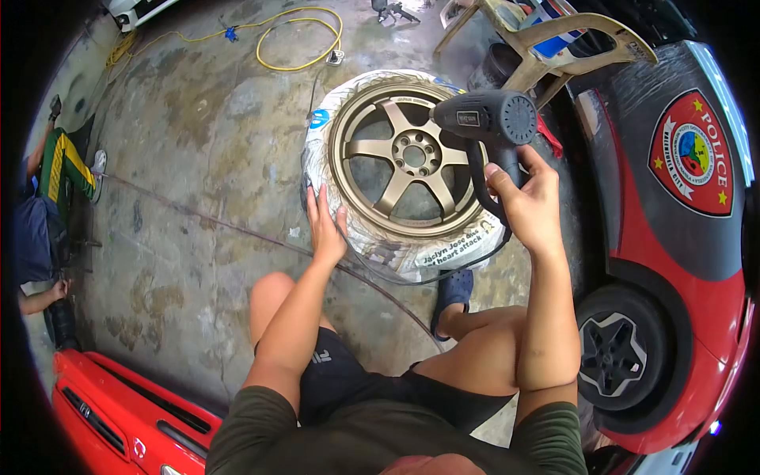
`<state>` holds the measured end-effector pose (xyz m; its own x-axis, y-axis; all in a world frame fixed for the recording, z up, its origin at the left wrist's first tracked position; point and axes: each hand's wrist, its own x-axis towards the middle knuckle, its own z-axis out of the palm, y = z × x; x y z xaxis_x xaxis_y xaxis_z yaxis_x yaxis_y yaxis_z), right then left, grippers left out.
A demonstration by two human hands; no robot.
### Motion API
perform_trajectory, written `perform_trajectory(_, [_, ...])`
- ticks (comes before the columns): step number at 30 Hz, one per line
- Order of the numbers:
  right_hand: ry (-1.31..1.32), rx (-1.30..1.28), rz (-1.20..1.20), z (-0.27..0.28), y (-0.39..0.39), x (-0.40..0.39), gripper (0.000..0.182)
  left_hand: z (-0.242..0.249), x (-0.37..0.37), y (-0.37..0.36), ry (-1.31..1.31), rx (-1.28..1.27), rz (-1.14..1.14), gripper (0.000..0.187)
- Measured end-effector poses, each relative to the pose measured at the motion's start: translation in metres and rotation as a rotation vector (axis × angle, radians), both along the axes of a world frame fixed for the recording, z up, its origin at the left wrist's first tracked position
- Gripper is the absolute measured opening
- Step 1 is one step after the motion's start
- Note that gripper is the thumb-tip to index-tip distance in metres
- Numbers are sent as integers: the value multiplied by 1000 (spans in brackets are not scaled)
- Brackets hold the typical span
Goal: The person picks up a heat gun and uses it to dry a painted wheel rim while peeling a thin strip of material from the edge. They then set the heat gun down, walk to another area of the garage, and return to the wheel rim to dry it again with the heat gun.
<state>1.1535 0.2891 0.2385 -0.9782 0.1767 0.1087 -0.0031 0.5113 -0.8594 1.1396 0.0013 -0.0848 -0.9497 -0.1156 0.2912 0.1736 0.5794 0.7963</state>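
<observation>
My right hand [529, 198] is wrapped round the handle of a dark grey heat gun [495, 119], its nozzle pointing left above the wheel. Below it lies a bronze six-spoke wheel rim [414, 158], flat on the floor, with its tyre masked in newspaper and plastic [455, 255]. At the near left edge of that covering rests my left hand [326, 231], fingers stretched out flat and holding nothing. A dark power cord [412, 283] loops past the left hand and along the front of the wheel.
A red and black car with a police emblem [691, 153] stands close on the right. Behind the wheel is a plastic chair [554, 36]. A yellow cable [340, 39] and a brown hose [229, 226] cross the floor. A person [43, 229] is at far left, near a red car part [119, 412].
</observation>
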Motion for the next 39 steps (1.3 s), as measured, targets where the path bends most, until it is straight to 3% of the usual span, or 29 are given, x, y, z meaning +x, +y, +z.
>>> perform_trajectory(5, [-93,-158,140,-2,-8,19,29,2,4,-3,-32,-45,-31,70])
perform_trajectory(11, [-147,193,400,13,-13,42,32,3,10,-2,-69,-76,-46,85])
perform_trajectory(16, [-323,259,474,31,-17,51,34,12,13,-3,-151,-61,-50,93])
perform_trajectory(19, [-201,260,467,13,-16,44,33,15,15,-2,-160,-47,-54,93])
perform_trajectory(25, [-71,113,105,-19,-12,5,38,18,15,-2,-165,-26,-38,92])
perform_trajectory(26, [-170,139,29,-16,-8,0,40,19,16,-2,-167,-25,-35,92])
perform_trajectory(27, [-86,223,-11,-26,1,-8,40,20,16,-2,-169,-25,-35,92])
perform_trajectory(29, [-6,266,-40,-32,11,-15,40,21,18,-3,-185,-15,-44,91])
perform_trajectory(35, [-280,146,67,-40,17,-29,43,18,19,-8,-177,8,-56,91])
perform_trajectory(36, [-277,252,45,-40,12,-34,46,19,19,-7,-184,22,-57,91])
perform_trajectory(39, [29,410,4,-59,11,-43,39,20,19,-6,-187,6,-51,92])
